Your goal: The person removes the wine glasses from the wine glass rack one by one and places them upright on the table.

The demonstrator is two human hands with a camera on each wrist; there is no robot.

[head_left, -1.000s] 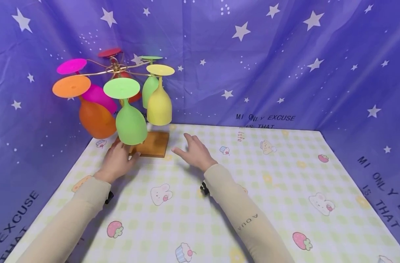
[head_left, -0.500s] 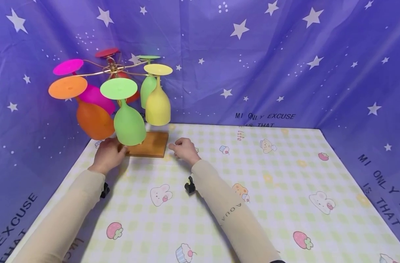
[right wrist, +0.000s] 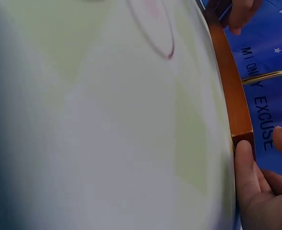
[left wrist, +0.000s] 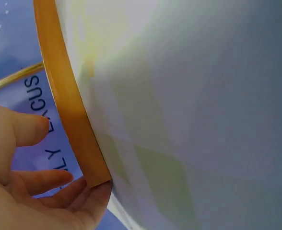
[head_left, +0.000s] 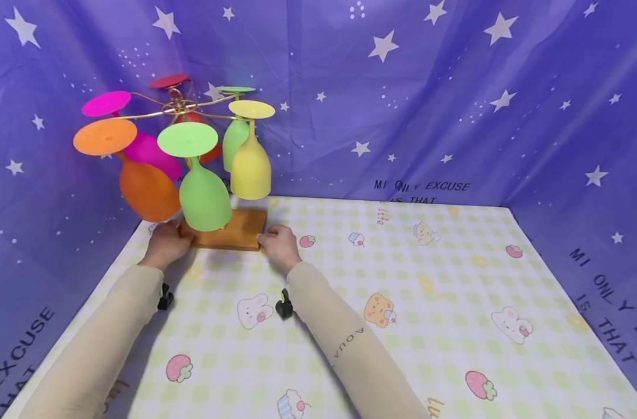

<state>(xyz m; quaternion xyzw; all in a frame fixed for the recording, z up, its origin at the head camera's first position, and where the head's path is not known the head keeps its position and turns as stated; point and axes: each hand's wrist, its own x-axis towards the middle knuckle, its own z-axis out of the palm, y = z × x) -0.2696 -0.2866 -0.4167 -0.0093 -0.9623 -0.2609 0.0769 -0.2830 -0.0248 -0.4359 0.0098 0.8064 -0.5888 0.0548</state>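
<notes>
A wine glass rack with a wooden base (head_left: 229, 235) and thin gold arms stands at the table's back left. Colourful goblets hang upside down from it, among them orange (head_left: 149, 189), green (head_left: 205, 201), yellow (head_left: 251, 174) and magenta (head_left: 153, 154) ones. My left hand (head_left: 163, 244) holds the base's left end. At the right end, my right hand (head_left: 280, 247) grips with bent fingers. In the left wrist view, fingertips touch the end of the base (left wrist: 66, 96) and the thumb is raised. The right wrist view shows fingers (right wrist: 244, 160) against the opposite end.
A checked tablecloth (head_left: 428, 361) with cartoon prints covers the table. A purple curtain (head_left: 339, 75) with white stars hangs close behind the rack and along both sides. The goblets overhang the base, partly above my left hand.
My right hand has moved left from beside the rack onto the base's right end, its fingers bending. My left hand has shifted slightly left to the other end. The rack stays nearly in place.
</notes>
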